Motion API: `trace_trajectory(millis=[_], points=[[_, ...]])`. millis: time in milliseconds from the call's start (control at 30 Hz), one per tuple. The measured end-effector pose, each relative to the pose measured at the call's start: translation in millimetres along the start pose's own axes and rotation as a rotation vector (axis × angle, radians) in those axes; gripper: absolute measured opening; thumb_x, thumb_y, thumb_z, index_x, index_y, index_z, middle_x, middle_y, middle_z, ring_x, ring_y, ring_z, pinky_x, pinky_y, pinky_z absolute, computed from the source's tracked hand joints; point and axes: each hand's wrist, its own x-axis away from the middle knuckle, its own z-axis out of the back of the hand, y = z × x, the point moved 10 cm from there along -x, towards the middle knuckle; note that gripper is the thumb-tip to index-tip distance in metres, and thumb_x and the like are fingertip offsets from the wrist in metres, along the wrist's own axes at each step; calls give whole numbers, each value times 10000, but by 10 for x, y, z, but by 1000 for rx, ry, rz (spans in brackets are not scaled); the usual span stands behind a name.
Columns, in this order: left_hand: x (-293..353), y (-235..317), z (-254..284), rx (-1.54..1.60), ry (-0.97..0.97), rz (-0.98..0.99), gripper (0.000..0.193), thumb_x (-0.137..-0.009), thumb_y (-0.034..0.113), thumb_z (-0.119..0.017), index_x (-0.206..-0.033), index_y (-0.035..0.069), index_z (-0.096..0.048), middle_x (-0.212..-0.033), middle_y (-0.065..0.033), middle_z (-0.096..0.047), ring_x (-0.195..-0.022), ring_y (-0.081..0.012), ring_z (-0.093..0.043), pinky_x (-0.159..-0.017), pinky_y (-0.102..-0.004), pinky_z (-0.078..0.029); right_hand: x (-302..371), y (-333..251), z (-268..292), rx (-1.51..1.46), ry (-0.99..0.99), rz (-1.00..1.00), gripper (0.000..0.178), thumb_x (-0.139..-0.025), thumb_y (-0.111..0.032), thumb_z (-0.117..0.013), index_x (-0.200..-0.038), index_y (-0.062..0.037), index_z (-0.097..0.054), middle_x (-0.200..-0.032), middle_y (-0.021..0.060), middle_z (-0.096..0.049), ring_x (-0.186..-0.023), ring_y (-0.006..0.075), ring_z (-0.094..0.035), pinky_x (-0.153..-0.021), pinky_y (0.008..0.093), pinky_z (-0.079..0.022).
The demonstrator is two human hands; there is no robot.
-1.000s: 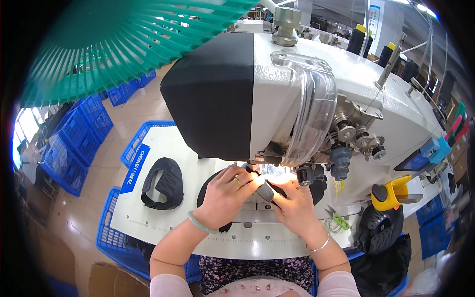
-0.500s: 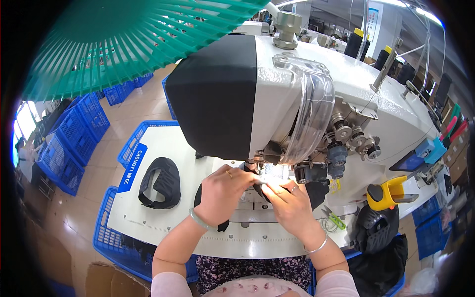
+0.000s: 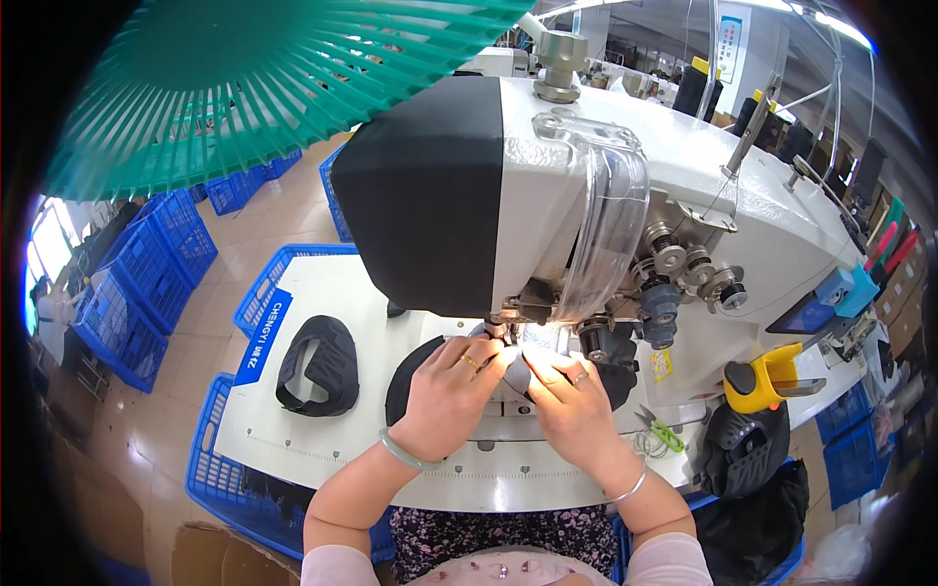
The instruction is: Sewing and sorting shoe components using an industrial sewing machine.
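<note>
Under the needle area of a white and black sewing machine (image 3: 532, 215) lies a black shoe upper (image 3: 403, 379), partly covered by my hands. A grey piece of its fabric (image 3: 517, 375) shows between my fingertips. My left hand (image 3: 447, 396) has its fingers bent and closed on the upper, just left of the lit needle spot. From the right, my right hand (image 3: 569, 408) pinches and presses the same upper, its fingertips close to the left ones. Glare at the needle hides the exact edge they hold. Another black shoe upper (image 3: 339, 369) lies on the white table to the left.
Green-handled snips (image 3: 667, 436) lie right of my right hand. A yellow holder (image 3: 772, 379) stands farther right, above more black uppers (image 3: 747, 454). A green fan guard (image 3: 244, 88) hangs at upper left. Blue crates (image 3: 122, 317) line the floor, and others flank the white table (image 3: 293, 459).
My left hand has turned and lowered flatter onto the upper, its fingers closer to the right hand. More grey fabric now shows between them. The view has shifted slightly.
</note>
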Motion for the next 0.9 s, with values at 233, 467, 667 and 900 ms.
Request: trace_trajectory(millis=[233,467,667,900], points=[[86,8,7,-42,5,-14,319,-666,39,-619,-984,40,-641,-1013,-73,-608,-870,-202,-607,-712,-290,-543,58,-92,-26,-36,1,6,377,-650,12,-679,-1023,10,-623,-1161,152,-572,-1036,299,-536,-884,450,-443],[97,40,15,-67,28,-52,325,-665,50,-619,-988,37,-650,-1015,-69,-620,-882,-200,-621,-726,-281,-549,72,-97,-33,-112,55,-63,368,-656,35,-702,-1013,11,-618,-1056,143,-527,-971,332,-513,-857,442,-443],[97,31,-4,-52,25,-64,325,-669,51,-613,-991,26,-645,-1032,-79,-611,-900,-213,-620,-731,-285,-547,57,-130,-58,-96,70,-97,348,-655,37,-711,-989,10,-615,-1036,147,-513,-955,331,-507,-835,427,-444],[128,-13,-39,-10,35,2,349,-662,-16,-612,-1006,37,-651,-1037,-60,-611,-925,-240,-615,-767,-333,-543,34,-44,49,-234,82,-136,348,-726,-93,-741,-1041,-9,-622,-1071,142,-525,-962,322,-523,-826,405,-464]])
